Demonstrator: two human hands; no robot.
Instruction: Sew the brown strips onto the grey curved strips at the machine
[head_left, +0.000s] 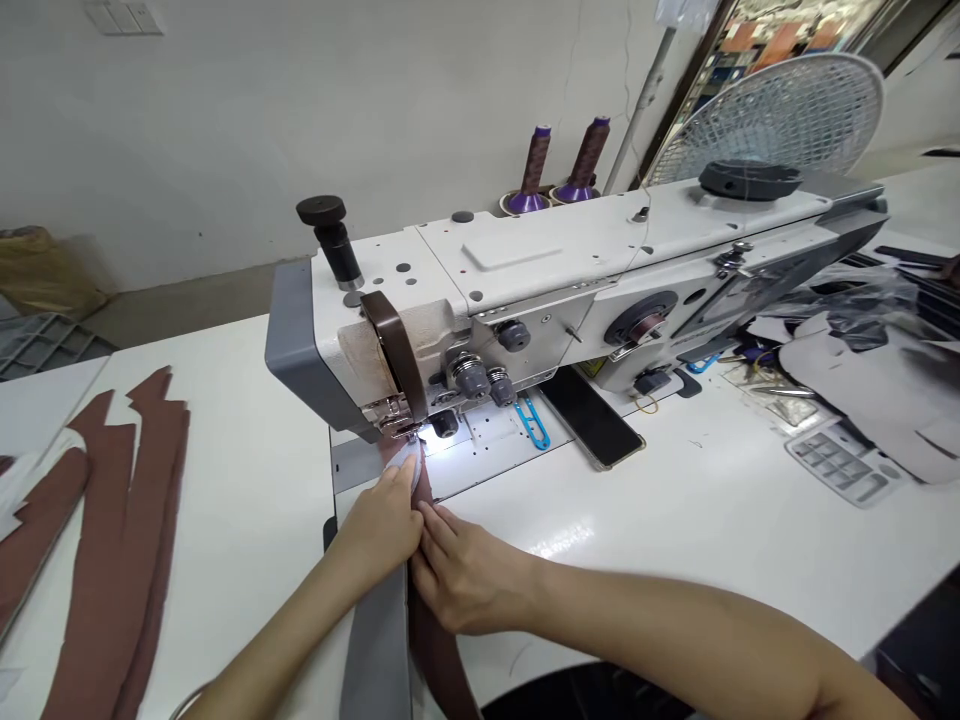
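A long brown strip of leather-like material point(444, 660) runs from below the hands up to the needle area of a white sewing machine point(517, 250). A small pale grey piece point(407, 462) lies on it just under the presser foot point(412, 432). My left hand point(381, 520) is closed on the strip and pale piece, its fingertips pressing close in front of the foot. Right beside it, my right hand point(469, 575) pinches the strip's edge between thumb and fingers. The undersides of both hands' fingers are partly hidden.
Several brown cut pieces point(124, 560) lie at left. A black phone point(592, 415) and a blue plastic tool point(532, 420) rest beneath the machine arm. Pale cut pieces point(877, 390) and a plastic tray point(847, 465) are at right. Thread cones point(534, 165) and a fan point(780, 120) stand behind.
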